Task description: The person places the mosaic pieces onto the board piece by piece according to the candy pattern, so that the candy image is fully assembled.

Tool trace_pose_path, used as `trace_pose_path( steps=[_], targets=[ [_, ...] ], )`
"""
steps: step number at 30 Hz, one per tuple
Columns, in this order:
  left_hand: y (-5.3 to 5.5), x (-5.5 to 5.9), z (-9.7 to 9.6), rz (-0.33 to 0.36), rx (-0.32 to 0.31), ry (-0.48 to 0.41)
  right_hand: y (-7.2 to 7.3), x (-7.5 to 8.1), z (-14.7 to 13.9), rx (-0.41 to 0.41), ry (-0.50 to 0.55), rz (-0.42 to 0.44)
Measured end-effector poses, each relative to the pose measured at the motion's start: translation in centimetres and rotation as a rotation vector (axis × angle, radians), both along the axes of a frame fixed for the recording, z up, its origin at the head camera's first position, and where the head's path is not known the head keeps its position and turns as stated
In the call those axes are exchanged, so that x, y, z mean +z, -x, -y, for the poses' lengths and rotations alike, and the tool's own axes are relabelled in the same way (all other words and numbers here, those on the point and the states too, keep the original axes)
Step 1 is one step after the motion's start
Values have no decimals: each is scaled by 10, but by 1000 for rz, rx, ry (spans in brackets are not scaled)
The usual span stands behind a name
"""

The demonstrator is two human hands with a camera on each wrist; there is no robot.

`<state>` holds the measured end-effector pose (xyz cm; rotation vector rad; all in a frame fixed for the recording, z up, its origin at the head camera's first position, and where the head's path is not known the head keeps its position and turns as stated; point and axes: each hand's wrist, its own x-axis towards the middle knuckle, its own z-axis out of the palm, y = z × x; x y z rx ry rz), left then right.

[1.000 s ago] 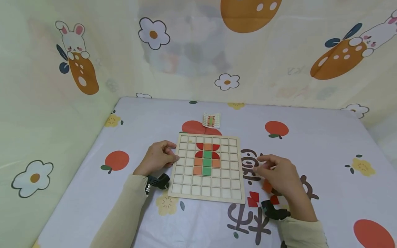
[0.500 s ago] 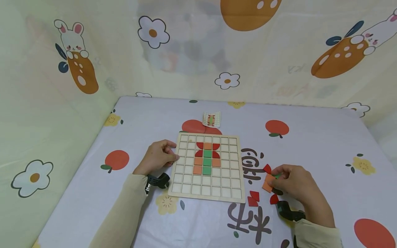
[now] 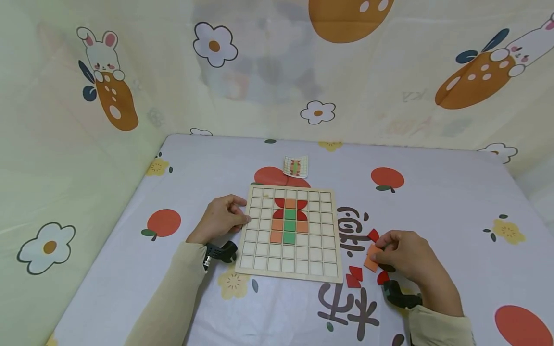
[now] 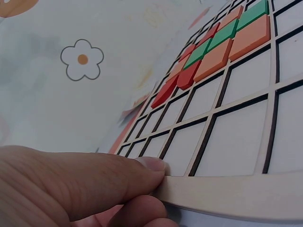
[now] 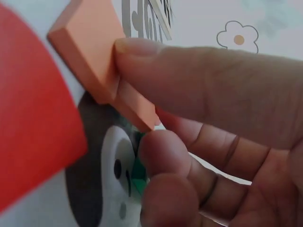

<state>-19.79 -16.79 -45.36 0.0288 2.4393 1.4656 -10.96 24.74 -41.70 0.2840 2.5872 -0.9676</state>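
Note:
At the board's left edge, my left hand (image 3: 218, 218) pinches the rim, thumb on top and fingers curled below, as the left wrist view shows. The wooden grid board (image 3: 290, 277) lies flat, with red, orange and green tiles (image 4: 213, 64) set in its middle cells. To the right of the board, my right hand (image 3: 409, 254) is over loose tiles. Its thumb presses on an orange square tile (image 5: 90, 42), with curled fingertips against a second orange tile (image 5: 135, 106) beside it. A green tile (image 5: 138, 176) is partly hidden behind those fingers.
Red tiles lie near the right hand: one red tile (image 3: 373, 234) above it, a rounded red tile (image 3: 383, 278) by the wrist, and two red tiles (image 3: 354, 277) by the board's corner. A small pattern card (image 3: 295, 166) lies behind the board. Patterned cloth (image 3: 459, 192) covers the table.
My right hand has moved from beside the board rightward and down to the loose tiles, its fingers now at the orange ones. The left hand keeps its place on the board's edge.

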Motion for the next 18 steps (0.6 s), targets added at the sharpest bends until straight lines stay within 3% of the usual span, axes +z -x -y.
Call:
trace_pose_path(
  steps=[18],
  targets=[
    [1,0,1,-6,-5,0,1,-3,11,20,-41,-69]
  ],
)
